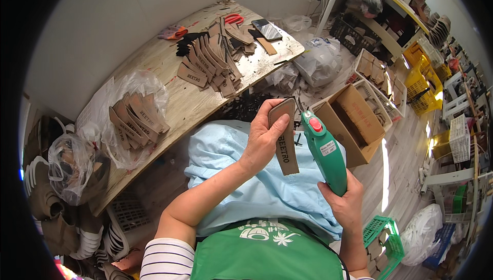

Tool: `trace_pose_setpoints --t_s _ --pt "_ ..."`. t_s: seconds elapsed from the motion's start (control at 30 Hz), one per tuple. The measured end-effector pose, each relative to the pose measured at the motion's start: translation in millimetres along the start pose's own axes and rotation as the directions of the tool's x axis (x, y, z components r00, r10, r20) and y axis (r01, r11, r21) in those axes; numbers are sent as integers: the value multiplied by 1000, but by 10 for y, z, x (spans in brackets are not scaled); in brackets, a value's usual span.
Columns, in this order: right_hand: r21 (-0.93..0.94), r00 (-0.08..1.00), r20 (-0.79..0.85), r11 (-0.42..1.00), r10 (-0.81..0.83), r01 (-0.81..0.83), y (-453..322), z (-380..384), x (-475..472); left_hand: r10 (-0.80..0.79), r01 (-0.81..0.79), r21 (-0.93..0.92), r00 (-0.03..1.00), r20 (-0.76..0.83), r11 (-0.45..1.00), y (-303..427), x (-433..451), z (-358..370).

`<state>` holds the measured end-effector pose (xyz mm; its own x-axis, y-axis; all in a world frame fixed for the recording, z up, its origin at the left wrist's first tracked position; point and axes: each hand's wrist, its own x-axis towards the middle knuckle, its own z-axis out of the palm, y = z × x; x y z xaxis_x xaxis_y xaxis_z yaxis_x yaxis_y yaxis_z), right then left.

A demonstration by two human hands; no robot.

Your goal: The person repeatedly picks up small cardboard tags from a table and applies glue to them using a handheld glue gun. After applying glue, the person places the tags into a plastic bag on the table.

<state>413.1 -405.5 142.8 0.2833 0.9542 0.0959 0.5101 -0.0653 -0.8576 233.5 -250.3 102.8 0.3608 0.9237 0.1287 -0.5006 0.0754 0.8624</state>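
My left hand (257, 143) grips a tan leather-like strap piece (287, 149) near its upper end, thumb across its face. The piece has a stitched edge, a dark border and stamped lettering. In my right hand (347, 199) is a green handheld electric cutting tool (326, 154) with a red switch (315, 124). Its narrow metal head (299, 106) is beside the strap piece's upper right edge; whether they touch cannot be told. Both hands are above a light blue cloth (223, 153) over my lap. A heap of similar pieces (206, 64) lies on the wooden table (185, 112) ahead.
More strap pieces (138, 120) lie on a plastic bag at the table's left. Red-handled scissors (234, 18) and a phone (266, 29) are at the far end. An open cardboard box (348, 126) stands right, near crates (423, 87). Dark scraps (246, 106) cover the floor ahead.
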Motion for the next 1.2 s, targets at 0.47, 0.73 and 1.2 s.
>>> trace_pose_setpoints --t_s 0.47,0.73,1.2 --pt "-13 999 35 1000 -23 23 -26 -73 38 -124 100 127 972 198 987 132 10 -189" --pt "-7 995 101 1000 -10 11 19 -258 53 -217 168 245 958 187 955 484 64 -457" --pt "-82 977 210 996 -29 48 -57 -355 77 -354 268 282 878 323 921 605 32 -504"
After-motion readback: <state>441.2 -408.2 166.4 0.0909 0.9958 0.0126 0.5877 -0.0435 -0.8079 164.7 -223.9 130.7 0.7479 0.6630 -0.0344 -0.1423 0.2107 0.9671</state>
